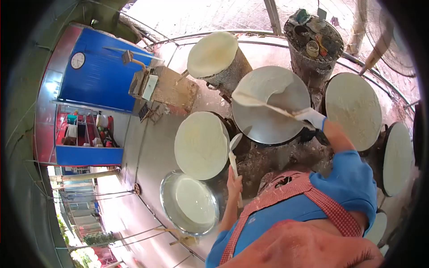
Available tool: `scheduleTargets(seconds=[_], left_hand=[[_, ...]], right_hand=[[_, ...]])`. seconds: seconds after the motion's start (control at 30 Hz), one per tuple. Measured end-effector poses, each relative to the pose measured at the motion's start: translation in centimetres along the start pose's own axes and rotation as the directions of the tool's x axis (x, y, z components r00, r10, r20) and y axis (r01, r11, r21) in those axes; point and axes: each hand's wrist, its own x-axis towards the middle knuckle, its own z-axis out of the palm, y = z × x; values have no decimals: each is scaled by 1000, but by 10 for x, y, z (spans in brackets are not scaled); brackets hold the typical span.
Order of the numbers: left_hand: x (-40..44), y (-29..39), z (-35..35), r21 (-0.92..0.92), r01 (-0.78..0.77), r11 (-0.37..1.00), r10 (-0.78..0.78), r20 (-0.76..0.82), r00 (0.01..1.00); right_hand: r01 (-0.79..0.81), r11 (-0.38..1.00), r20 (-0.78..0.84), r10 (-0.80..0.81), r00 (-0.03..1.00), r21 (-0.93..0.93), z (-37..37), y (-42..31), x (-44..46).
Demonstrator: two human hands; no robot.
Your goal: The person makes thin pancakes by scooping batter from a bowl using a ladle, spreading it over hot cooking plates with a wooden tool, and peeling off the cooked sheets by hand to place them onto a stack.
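My left hand (234, 184) is closed around the handle of a ladle (232, 158), its bowl pointing up beside a round griddle covered by a pale batter sheet (201, 145). My right hand (313, 119), in a white glove, pinches the edge of a thin pale flatbread (261, 87) on the middle griddle (257, 127). Part of that flatbread lies flat at the back, while its near edge is lifted in a stretched fold toward my glove. Bare grey metal shows in front of the fold. Below the left griddle, a wide metal basin (167, 203) holds white batter (194, 198).
More sheet-covered griddles stand at the back (212, 53), right (353, 111) and far right (397, 158). A drum (313, 67) with jars and scraps is behind. A wooden box stand (174, 89) is at left, and a fan (393, 40) at upper right.
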Motion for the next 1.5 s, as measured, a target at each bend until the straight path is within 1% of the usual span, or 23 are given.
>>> scheduleTargets(seconds=[0.07, 0.1, 0.17, 0.2, 0.37, 0.47, 0.53, 0.6, 0.7, 0.73, 0.77, 0.9, 0.97, 1.03, 1.1, 1.17, 1.23, 1.3, 1.33, 1.37, 1.4, 1.47, 1.5], left_hand=[[-29, 10, -5, -52, 178, 983, -178, -9, 984], [-37, -5, -8, -114, 127, 985, -124, 29, 992], [-52, -25, -8, -177, 146, 973, -147, 10, 989], [-58, -31, -4, -243, 164, 956, -168, 5, 986], [-73, -74, 3, -268, 205, 942, -219, -26, 975], [-88, -63, 4, -332, 253, 909, -273, -15, 962], [-96, -73, 3, -285, 240, 928, -259, -33, 965], [-104, -74, 0, -372, 207, 905, -246, -61, 967], [-112, -67, -1, -178, 264, 948, -282, -82, 956], [-108, -70, -5, -155, 262, 952, -277, -84, 957], [-108, -79, -4, -227, 250, 941, -276, -87, 957], [-124, -78, 4, -414, 363, 835, -434, -90, 896], [-125, -72, 4, -528, 395, 752, -490, -47, 870], [-130, -71, 2, -553, 380, 742, -481, -43, 876], [-135, -77, 2, -560, 375, 739, -469, -27, 883], [-137, -85, -3, -443, 363, 819, -442, -85, 893], [-140, -85, -16, -423, 364, 829, -430, -66, 901], [-140, -88, -26, -438, 355, 826, -412, -41, 910], [-139, -91, -33, -382, 334, 862, -376, -38, 926], [-139, -95, -42, -326, 314, 892, -343, -33, 939], [-136, -103, -51, -342, 323, 883, -350, -18, 937], [-126, -127, -71, -330, 330, 884, -313, 105, 944], [-124, -139, -80, -288, 304, 908, -281, 120, 952]], right_hand=[[-118, 993, 113, 114, 987, 29, -17, -7, -18], [-114, 993, 121, 110, 986, 25, -22, -14, -6], [-42, 997, -157, 32, 987, -60, -35, -25, 32], [156, 986, -100, -149, 984, 61, -35, -24, 49], [-119, 969, 128, 149, 980, -217, -5, -36, 24], [-103, 990, 185, 120, 975, -98, -41, 19, 32], [-167, 967, 199, 206, 958, -195, -51, -21, 30], [354, 929, 99, -344, 934, -109, -52, 12, 104], [333, 931, 173, -307, 936, -150, -19, -35, 105], [189, 949, 208, -138, 968, -251, -10, -50, 91], [38, 931, 226, 49, 973, -363, -8, -57, 75], [-130, 922, 324, 257, 910, -365, -47, -39, 25], [-202, 893, 226, 311, 923, -403, -63, -45, 13], [-60, 904, 206, 160, 965, -423, -61, -52, 33], [310, 872, 246, -228, 942, -378, -35, -53, 82], [378, 850, 225, -313, 923, -366, -28, -40, 102], [761, 508, 658, -417, 627, -403, -38, -15, 114], [954, -48, 929, -244, 277, -297, -57, -17, 79], [767, 203, 764, -108, 636, -609, -65, -12, 35], [292, 453, 368, 88, 926, -843, -70, -10, -12], [-143, 529, -22, 228, 973, -836, -75, -9, -59], [-162, 825, -48, 163, 986, -542, -95, 36, -145], [-223, 960, -128, 203, 971, -170, -80, 43, -193]])
